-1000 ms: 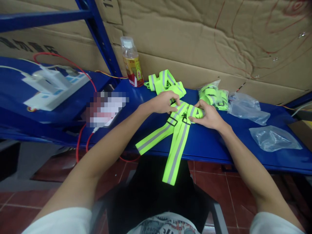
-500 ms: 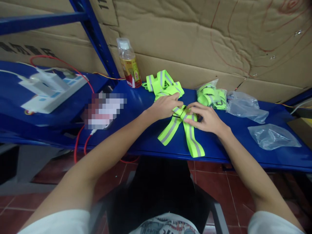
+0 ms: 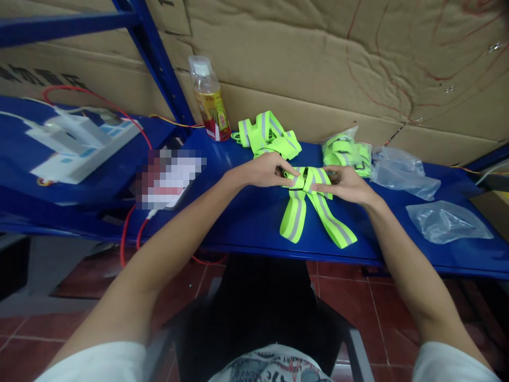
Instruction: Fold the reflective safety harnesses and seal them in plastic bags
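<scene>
A neon yellow-green reflective strap [image 3: 294, 218] with a grey stripe is bunched between my two hands over the blue shelf. Two of its loops hang toward the front edge, and dark buckle-like parts show near its middle. My left hand [image 3: 267, 171] pinches the bundle's left side between thumb and fingers. On the right side, my right hand [image 3: 345, 183] grips it, the thumb lying across the front and the fingers partly hidden behind. Just beyond my left hand lies a second pile of reflective straps [image 3: 274, 135], apart from the held one.
A bagged bundle of straps [image 3: 345, 154] sits behind my right hand, with clear plastic bags [image 3: 449, 222] to its right. A bottle [image 3: 212, 106] stands against the cardboard [image 3: 286, 63]. At left are a power strip [image 3: 87, 151], a red cable and a blurred-out item [image 3: 170, 180].
The held strap and both hands have shifted right, away from the pile. Its bundle is spread wider between the hands, and its hanging loops have swung right.
</scene>
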`<action>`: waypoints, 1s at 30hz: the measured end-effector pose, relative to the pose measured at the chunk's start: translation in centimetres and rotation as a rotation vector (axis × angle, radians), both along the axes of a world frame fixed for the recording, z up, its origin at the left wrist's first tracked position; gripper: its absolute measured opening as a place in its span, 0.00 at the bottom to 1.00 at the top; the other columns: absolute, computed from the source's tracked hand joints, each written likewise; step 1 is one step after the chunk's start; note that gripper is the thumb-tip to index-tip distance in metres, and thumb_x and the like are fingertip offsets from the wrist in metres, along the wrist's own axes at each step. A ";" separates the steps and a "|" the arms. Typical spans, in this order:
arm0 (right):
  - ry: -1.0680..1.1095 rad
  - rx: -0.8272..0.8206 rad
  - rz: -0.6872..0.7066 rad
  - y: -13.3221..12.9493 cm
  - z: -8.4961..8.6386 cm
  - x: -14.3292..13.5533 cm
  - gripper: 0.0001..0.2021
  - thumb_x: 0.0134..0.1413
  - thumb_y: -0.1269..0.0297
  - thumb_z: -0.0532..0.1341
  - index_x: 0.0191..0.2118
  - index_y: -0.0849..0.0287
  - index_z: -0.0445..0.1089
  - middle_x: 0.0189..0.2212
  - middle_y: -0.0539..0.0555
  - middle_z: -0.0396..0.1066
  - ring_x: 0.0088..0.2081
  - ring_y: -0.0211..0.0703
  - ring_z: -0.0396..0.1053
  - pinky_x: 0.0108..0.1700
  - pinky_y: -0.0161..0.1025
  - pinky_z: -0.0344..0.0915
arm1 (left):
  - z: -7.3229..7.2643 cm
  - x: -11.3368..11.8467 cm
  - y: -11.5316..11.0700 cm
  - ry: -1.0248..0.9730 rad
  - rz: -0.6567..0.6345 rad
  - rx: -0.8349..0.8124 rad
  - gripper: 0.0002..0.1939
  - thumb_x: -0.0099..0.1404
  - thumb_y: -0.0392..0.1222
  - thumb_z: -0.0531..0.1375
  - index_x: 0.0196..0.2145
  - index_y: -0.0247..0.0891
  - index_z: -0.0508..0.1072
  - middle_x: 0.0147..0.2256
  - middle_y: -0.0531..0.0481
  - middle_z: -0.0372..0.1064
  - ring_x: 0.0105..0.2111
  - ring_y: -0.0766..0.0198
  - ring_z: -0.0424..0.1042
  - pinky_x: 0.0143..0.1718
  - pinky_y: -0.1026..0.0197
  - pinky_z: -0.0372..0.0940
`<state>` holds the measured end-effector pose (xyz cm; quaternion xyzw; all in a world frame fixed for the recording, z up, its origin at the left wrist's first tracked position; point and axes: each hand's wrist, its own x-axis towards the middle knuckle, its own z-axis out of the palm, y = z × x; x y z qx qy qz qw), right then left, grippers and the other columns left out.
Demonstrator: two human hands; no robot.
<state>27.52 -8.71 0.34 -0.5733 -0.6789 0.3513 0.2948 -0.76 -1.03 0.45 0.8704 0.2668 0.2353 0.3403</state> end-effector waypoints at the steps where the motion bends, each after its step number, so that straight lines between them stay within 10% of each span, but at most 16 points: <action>1: 0.047 -0.046 -0.029 -0.1 0.1 -0.2 0.30 0.37 0.42 0.82 0.43 0.53 0.79 0.29 0.54 0.79 0.29 0.52 0.75 0.27 0.47 0.72 | -0.1 0.1 0.1 -0.011 0.001 -0.031 0.20 0.58 0.49 0.72 0.47 0.39 0.84 0.37 0.48 0.80 0.32 0.64 0.75 0.37 0.61 0.70; 8: 0.184 -0.135 -0.026 -0.3 0.5 -0.2 0.30 0.37 0.45 0.83 0.43 0.51 0.73 0.27 0.50 0.76 0.29 0.45 0.74 0.29 0.44 0.76 | -0.7 1.0 -0.9 0.080 0.051 0.217 0.24 0.51 0.42 0.76 0.47 0.42 0.80 0.45 0.47 0.72 0.36 0.62 0.71 0.41 0.58 0.67; 13: -0.091 0.028 0.051 0.4 0.5 0.8 0.26 0.40 0.46 0.81 0.38 0.53 0.73 0.23 0.46 0.67 0.24 0.38 0.63 0.23 0.39 0.61 | -0.2 1.7 -2.5 0.132 0.089 0.330 0.18 0.55 0.37 0.74 0.44 0.42 0.82 0.50 0.46 0.68 0.40 0.60 0.71 0.43 0.56 0.66; 22: -0.021 0.068 0.079 -0.2 1.0 0.0 0.33 0.42 0.38 0.78 0.25 0.53 0.56 0.25 0.45 0.52 0.29 0.38 0.54 0.31 0.40 0.55 | -0.2 1.3 -1.2 0.011 0.027 0.216 0.14 0.58 0.47 0.74 0.40 0.41 0.82 0.44 0.47 0.70 0.36 0.63 0.68 0.40 0.57 0.66; 26: -0.008 0.084 0.073 0.1 0.5 0.1 0.32 0.42 0.39 0.79 0.28 0.52 0.57 0.25 0.44 0.51 0.29 0.38 0.53 0.30 0.40 0.55 | -1.4 1.4 -0.4 0.031 0.113 0.209 0.33 0.55 0.52 0.75 0.54 0.39 0.74 0.44 0.45 0.71 0.41 0.57 0.71 0.44 0.55 0.67; 30: 0.163 -0.070 -0.013 0.0 0.3 0.0 0.31 0.34 0.45 0.83 0.35 0.52 0.66 0.26 0.45 0.62 0.28 0.38 0.62 0.27 0.38 0.61 | -1.6 1.3 -0.6 0.152 0.102 0.210 0.29 0.64 0.59 0.67 0.55 0.39 0.73 0.53 0.38 0.71 0.55 0.45 0.70 0.54 0.47 0.67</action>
